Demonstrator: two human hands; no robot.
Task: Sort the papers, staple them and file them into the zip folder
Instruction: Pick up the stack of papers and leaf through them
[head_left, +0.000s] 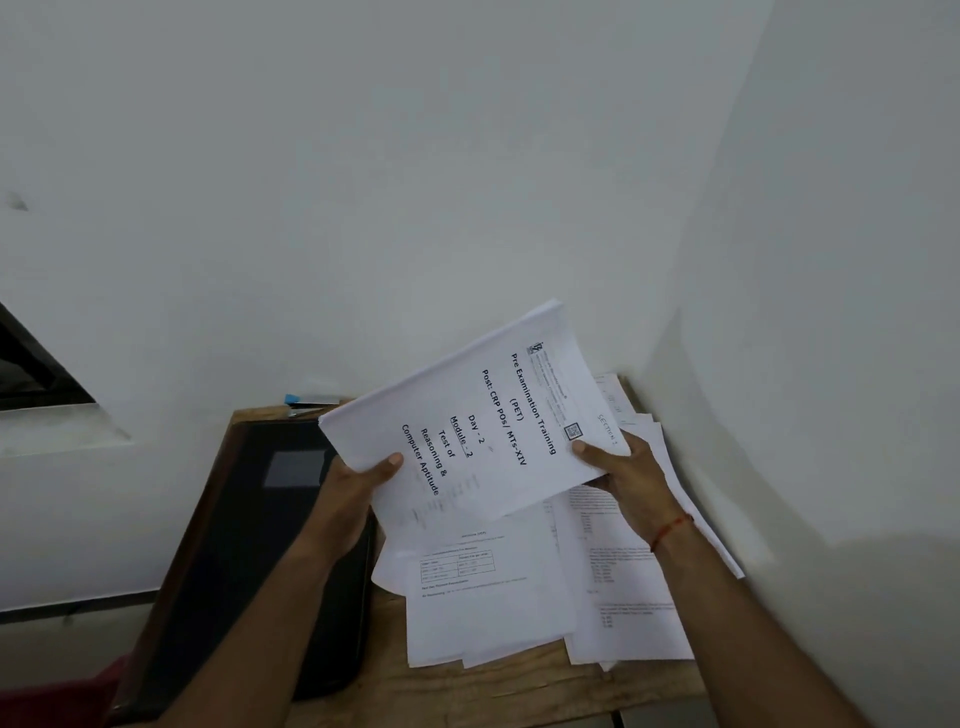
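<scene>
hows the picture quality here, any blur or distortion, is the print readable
Head view: dim, flat light; wide-angle lens bows the wall corner; big title on the held stack reads clearly, its lower lines smear; small print on the loose papers is too blurred to read; the black zip folder shows little detail.

held stack (467, 415): white, bold black print, small black QR square; above table
loose sheets (493, 608): white, fine black text, one with a ruled grid; on table's right half
zip folder (249, 561): black, grey rectangular patch; on table's left half
table (519, 691): brown wood grain
small item (296, 399): light blue; table's far edge
wrist thread (670, 530): red-orange; above table
wall (363, 182): plain off-white; behind table
cloth (111, 680): dark red; off table's near-left corner
</scene>
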